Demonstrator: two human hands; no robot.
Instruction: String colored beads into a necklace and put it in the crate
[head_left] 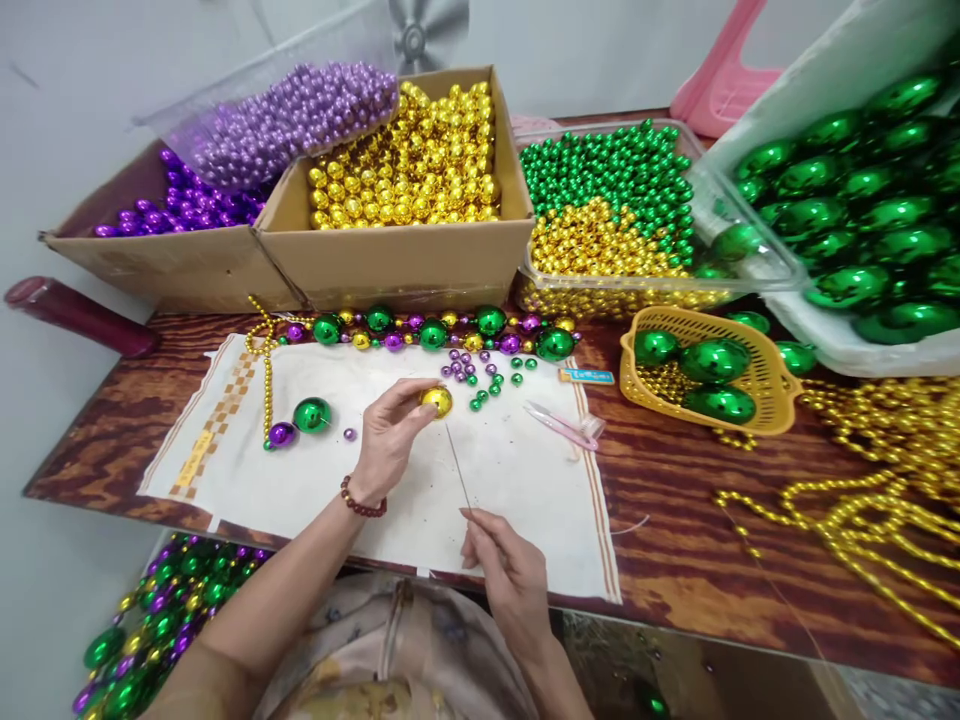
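My left hand pinches a gold bead above the white cloth. My right hand pinches the lower end of a thin needle whose tip points up toward the gold bead. A bead string of green, purple and gold beads lies along the cloth's far edge and runs down the left side to a green ball and a purple bead. Loose small green and purple beads lie just beyond the gold bead.
Behind stand a cardboard box of purple beads, a box of gold beads and a clear tray of green and gold beads. A yellow basket holds green balls. Small pink scissors, gold strands and finished strings lie around.
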